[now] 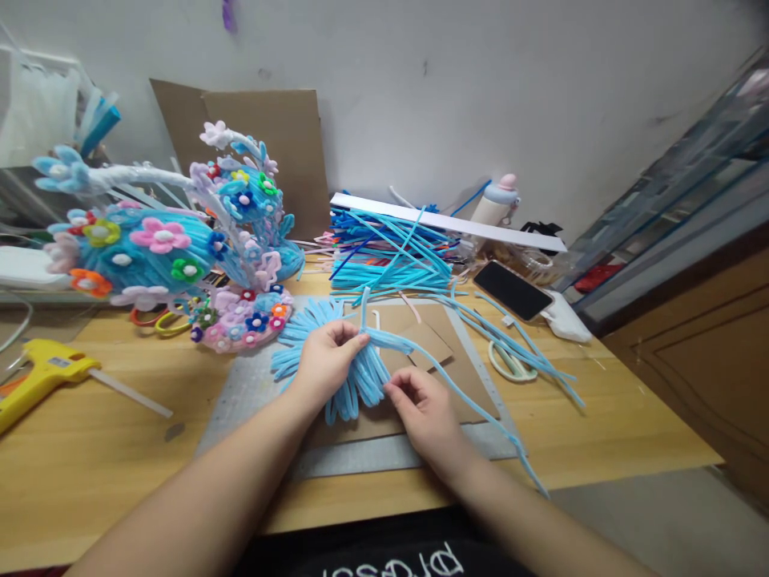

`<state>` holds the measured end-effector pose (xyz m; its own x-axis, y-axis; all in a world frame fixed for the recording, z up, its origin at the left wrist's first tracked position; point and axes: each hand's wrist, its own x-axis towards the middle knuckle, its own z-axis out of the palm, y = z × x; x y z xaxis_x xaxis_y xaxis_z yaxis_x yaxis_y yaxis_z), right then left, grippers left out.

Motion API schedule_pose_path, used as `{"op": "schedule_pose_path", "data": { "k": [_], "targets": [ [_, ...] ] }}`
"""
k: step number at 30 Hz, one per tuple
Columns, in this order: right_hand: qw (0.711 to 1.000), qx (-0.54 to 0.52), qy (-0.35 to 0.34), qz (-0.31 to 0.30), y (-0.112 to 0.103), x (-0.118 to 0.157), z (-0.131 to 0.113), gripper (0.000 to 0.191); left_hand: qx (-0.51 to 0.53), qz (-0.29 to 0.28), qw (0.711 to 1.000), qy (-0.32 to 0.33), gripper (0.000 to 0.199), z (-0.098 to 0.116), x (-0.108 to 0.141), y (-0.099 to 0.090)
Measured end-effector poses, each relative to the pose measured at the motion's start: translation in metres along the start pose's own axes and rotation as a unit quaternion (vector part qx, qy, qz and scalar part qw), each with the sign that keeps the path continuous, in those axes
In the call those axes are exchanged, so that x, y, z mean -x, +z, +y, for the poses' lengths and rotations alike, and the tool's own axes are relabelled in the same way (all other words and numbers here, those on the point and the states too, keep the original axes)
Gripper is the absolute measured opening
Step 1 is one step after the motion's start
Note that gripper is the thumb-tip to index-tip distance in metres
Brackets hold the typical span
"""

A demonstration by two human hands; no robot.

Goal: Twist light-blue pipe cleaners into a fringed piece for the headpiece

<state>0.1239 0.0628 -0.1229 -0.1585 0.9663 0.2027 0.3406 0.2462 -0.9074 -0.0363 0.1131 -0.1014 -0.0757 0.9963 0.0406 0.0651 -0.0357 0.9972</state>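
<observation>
Over the mat, my left hand (328, 358) pinches the centre of a round fan of looped light blue pipe cleaners (365, 378) between thumb and fingers. One short end sticks up beside the thumb. A long loose pipe cleaner (462, 390) trails from the bundle to the right, past the table's front edge. My right hand (425, 405) is closed in a pinch at the tip of a loop on the bundle's lower right side. Its other fingers are curled in.
Brown cardboard (474, 349) lies on a grey cutting mat (225, 417). Flower-covered pipe-cleaner ornaments (144, 252) stand left, near a yellow glue gun (51, 369). Piled blue pipe cleaners (390, 272) lie behind, with a phone (513, 290) and bottle (496, 200) to the right.
</observation>
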Motion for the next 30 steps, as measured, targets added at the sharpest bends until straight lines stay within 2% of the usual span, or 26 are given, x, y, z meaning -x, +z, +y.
{"op": "schedule_pose_path", "data": {
  "k": [5, 10, 12, 15, 18, 22, 26, 30],
  "targets": [
    [0.999, -0.012, -0.040, 0.013, 0.002, 0.000, -0.003, 0.012, 0.024, 0.041, 0.999, 0.007, 0.023, 0.000, 0.004, 0.005],
    [0.998, 0.005, -0.055, 0.028, 0.003, 0.000, 0.002, 0.013, 0.041, 0.031, 0.999, -0.014, 0.024, 0.001, 0.003, 0.006],
    [0.998, 0.005, -0.051, 0.028, 0.003, 0.000, 0.003, 0.013, 0.055, 0.013, 0.998, -0.032, 0.025, 0.003, 0.001, 0.002],
    [0.999, -0.036, -0.035, 0.009, 0.003, -0.001, 0.005, 0.010, 0.070, -0.051, 0.993, -0.074, 0.026, 0.008, -0.004, -0.006],
    [0.992, -0.118, -0.010, 0.048, 0.004, -0.003, 0.010, 0.012, 0.057, -0.098, 0.989, -0.100, 0.026, 0.009, -0.007, -0.014],
    [0.980, -0.157, -0.026, 0.122, 0.003, -0.008, 0.016, 0.024, 0.031, -0.112, 0.988, -0.102, 0.026, 0.009, -0.007, -0.014],
    [0.983, -0.106, -0.067, 0.131, -0.001, -0.009, 0.015, 0.027, 0.035, -0.123, 0.985, -0.118, 0.026, 0.009, -0.005, -0.012],
    [0.982, -0.122, -0.059, 0.131, -0.002, -0.009, 0.011, 0.026, 0.031, -0.127, 0.984, -0.124, 0.024, 0.009, -0.005, -0.011]
  ]
}}
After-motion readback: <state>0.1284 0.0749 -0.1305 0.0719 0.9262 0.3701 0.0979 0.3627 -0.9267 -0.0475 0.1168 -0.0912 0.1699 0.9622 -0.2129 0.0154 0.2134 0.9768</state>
